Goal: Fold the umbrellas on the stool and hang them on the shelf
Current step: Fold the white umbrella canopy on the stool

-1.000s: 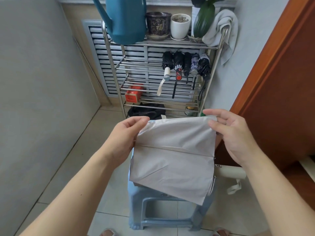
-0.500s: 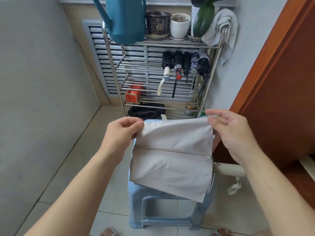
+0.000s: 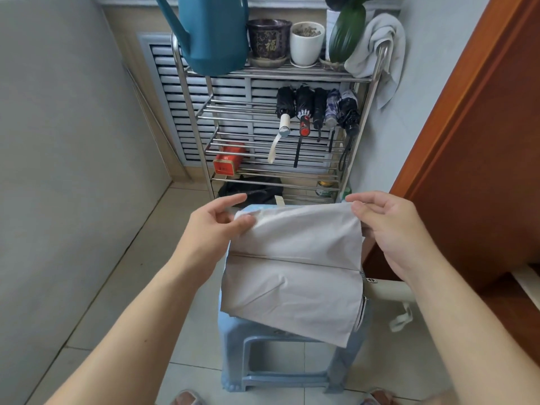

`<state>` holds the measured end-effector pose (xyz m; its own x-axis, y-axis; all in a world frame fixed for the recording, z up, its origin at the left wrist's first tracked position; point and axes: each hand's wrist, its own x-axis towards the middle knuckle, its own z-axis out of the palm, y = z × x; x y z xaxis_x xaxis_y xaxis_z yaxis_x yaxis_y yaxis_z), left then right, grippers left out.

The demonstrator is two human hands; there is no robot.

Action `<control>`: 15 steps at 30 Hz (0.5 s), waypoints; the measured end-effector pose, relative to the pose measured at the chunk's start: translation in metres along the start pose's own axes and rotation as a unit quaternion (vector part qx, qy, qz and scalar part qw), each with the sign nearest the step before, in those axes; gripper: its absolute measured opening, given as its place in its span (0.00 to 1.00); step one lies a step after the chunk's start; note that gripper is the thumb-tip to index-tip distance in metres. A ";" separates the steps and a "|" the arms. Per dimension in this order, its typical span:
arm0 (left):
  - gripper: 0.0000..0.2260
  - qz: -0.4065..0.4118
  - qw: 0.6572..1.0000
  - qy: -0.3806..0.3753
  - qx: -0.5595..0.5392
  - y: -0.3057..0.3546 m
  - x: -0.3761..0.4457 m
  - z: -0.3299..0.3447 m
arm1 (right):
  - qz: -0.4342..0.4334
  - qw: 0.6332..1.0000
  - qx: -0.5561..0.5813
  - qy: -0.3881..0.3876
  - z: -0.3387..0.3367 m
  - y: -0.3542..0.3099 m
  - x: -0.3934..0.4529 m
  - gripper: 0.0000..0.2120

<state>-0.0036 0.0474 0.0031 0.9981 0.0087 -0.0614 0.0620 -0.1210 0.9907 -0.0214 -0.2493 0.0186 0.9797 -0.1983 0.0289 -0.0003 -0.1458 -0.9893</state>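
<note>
A pale grey fabric umbrella with a cream plastic handle point(image 3: 295, 267) lies across the seat of a light blue plastic stool point(image 3: 292, 363), its canopy hiding nearly all of the seat and its handle sticking out to the right. The left hand point(image 3: 216, 229) pinches the far left corner of the canopy between thumb and curled fingers, with the forefinger stretched out above the cloth. The right hand point(image 3: 388, 229) pinches the far right corner, its fingers curled over the edge. Beyond the stool stands a stainless steel wire shelf point(image 3: 280, 118), where five folded dark umbrellas point(image 3: 317, 111) hang side by side at the right from a rail. A teal plastic watering can point(image 3: 213, 33) on the top tier is cut off by the upper edge. A black object under the shelf is too dark to identify.
</note>
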 end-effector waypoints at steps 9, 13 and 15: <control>0.08 0.014 0.999 -0.039 0.006 0.008 -0.006 -0.005 | -0.006 1.000 0.009 -0.003 -0.002 -0.007 -0.004 0.07; 0.08 -0.023 0.998 -0.032 -0.046 0.010 -0.001 -0.006 | -0.033 0.999 -0.011 -0.015 -0.005 -0.011 -0.005 0.08; 0.06 -0.021 0.999 -0.014 -0.047 0.009 0.003 -0.007 | -0.044 0.999 -0.029 -0.013 -0.006 -0.012 -0.006 0.09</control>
<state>0.0002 0.0533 0.0124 0.9944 -0.0159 -0.1042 0.1038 -0.0276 0.9942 -0.0281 -0.2523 0.0313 0.9814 -0.1574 0.1101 0.0744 -0.2171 -0.9733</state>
